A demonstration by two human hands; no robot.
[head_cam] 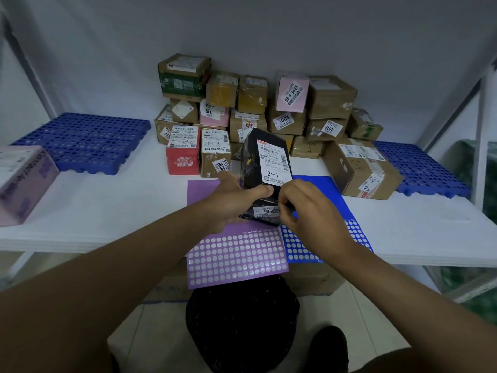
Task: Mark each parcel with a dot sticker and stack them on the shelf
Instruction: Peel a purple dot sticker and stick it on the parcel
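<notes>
Holding black parcel (pixel 265 173) tilted above sticker sheets (pixel 236 258) at shelf (pixel 107 205) front: left hand (pixel 234 200) curled round side, right hand (pixel 309 208) pinching near label edge. Advise pressing dot flat, clear of barcodes.

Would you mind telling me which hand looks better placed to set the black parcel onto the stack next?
Probably the left hand: it grips the black plastic-wrapped parcel from the side, while the right hand only pinches at its lower label.

left hand (pixel 233 196) grips black parcel (pixel 265 168) | right hand (pixel 309 208) fingers (pixel 282 196) at its label, perhaps pinching | above purple sticker sheet (pixel 236 254)
</notes>
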